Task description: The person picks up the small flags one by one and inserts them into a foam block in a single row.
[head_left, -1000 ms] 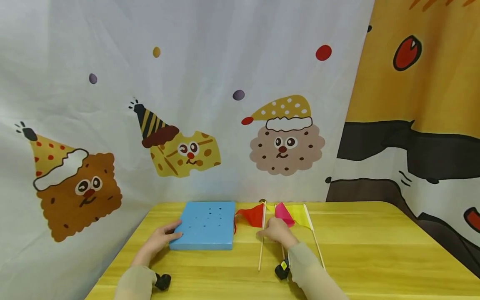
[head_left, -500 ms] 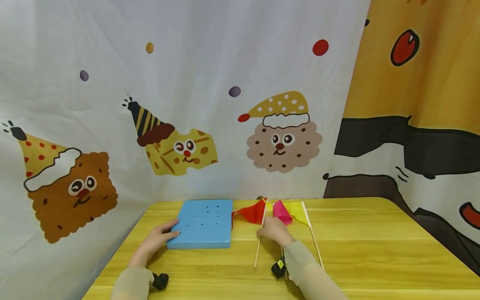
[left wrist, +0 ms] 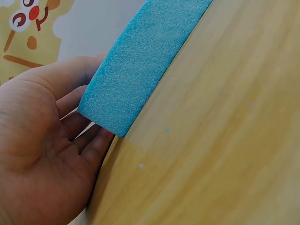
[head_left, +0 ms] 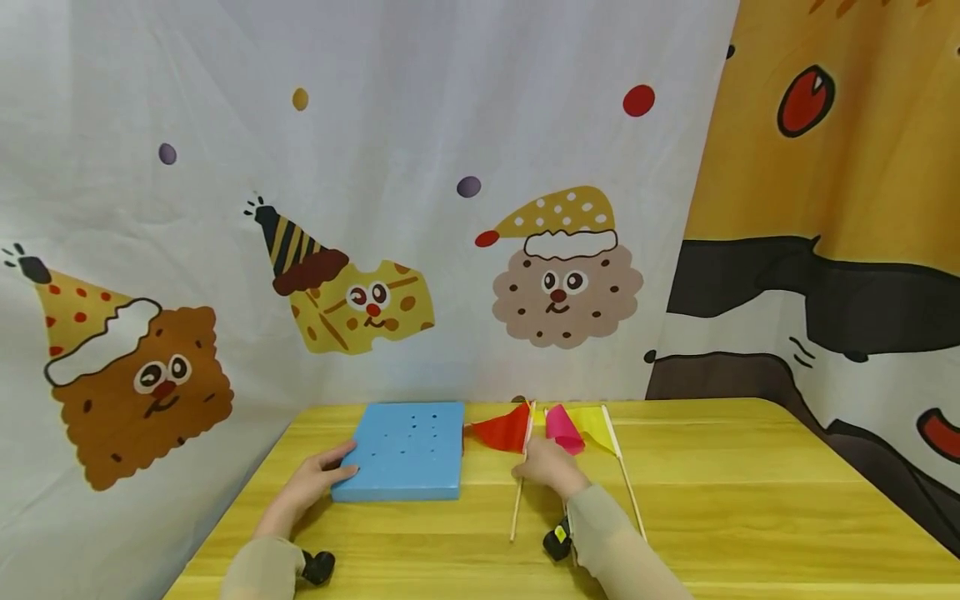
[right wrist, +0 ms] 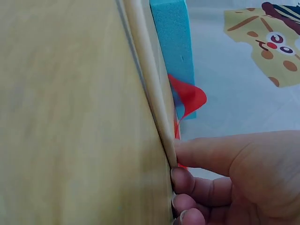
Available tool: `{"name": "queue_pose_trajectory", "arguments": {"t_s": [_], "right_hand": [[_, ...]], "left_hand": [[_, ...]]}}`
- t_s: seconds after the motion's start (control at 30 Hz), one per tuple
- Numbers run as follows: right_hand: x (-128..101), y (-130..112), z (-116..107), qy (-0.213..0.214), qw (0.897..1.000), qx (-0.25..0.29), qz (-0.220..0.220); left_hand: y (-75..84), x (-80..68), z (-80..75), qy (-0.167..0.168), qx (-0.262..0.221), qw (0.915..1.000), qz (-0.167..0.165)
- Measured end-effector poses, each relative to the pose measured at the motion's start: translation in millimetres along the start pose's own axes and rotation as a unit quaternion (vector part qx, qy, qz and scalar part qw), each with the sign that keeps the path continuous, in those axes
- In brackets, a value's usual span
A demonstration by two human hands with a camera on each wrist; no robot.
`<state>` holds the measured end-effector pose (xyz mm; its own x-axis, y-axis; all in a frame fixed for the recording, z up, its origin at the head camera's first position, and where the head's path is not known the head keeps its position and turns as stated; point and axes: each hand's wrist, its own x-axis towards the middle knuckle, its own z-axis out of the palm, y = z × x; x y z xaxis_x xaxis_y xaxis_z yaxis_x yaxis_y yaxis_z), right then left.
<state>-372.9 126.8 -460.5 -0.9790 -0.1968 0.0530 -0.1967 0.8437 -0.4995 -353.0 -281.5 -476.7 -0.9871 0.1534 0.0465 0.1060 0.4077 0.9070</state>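
Red flag (head_left: 501, 432) lies on the yellow table (head_left: 750, 492) just right of the blue foam block (head_left: 401, 450); right hand (head_left: 547, 468) pinches its stick; left hand (head_left: 311, 486) rests flat against the block's left edge, fingers relaxed

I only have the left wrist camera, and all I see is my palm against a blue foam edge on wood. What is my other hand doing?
Observer: Your right hand is pinching the wooden stick of the red flag, which lies flat on the table.
Operator: Where is that flag from the foam?
Observer: Just right of the blue foam block; its red cloth reaches the block's far right corner.
Operator: Any other flags around?
Observer: Yes, a pink flag and a yellow flag lie right of the red one.
Operator: Anything on top of the foam?
Observer: Nothing stands in it; its top shows small holes, and your left hand rests at its left edge.
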Motion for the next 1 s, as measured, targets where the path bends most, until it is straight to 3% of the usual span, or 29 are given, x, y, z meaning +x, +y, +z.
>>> {"name": "queue_pose_trajectory", "arguments": {"t_s": [0.2, 0.3, 0.4, 0.6, 0.83, 1.0], "right_hand": [[-0.7, 0.6, -0.9, 0.022, 1.0, 0.005, -0.006], [-1.4, 2.7, -2.9, 0.031, 0.999, 0.039, 0.002], [-2.1, 5.9, -5.2, 0.029, 0.994, 0.108, 0.016], [-0.8, 13.5, -10.4, -0.001, 0.97, 0.238, 0.059], [3.1, 21.4, -13.8, -0.034, 0.94, 0.33, 0.084], [4.5, 27.4, -14.4, -0.063, 0.917, 0.385, 0.08]], "left_hand": [[-0.5, -1.2, -0.9, 0.001, 0.004, 1.0, 0.005], [-1.7, -1.4, -1.6, 0.0, 0.008, 0.9999, 0.007], [-2.6, -1.3, -2.0, 0.002, 0.002, 1.0, 0.004], [-3.1, -0.8, -1.7, 0.002, 0.003, 1.0, 0.009], [-1.9, 1.6, -1.8, -0.004, -0.013, 0.9997, -0.018], [-3.2, 0.5, -0.4, 0.005, -0.007, 0.9998, -0.015]]}}
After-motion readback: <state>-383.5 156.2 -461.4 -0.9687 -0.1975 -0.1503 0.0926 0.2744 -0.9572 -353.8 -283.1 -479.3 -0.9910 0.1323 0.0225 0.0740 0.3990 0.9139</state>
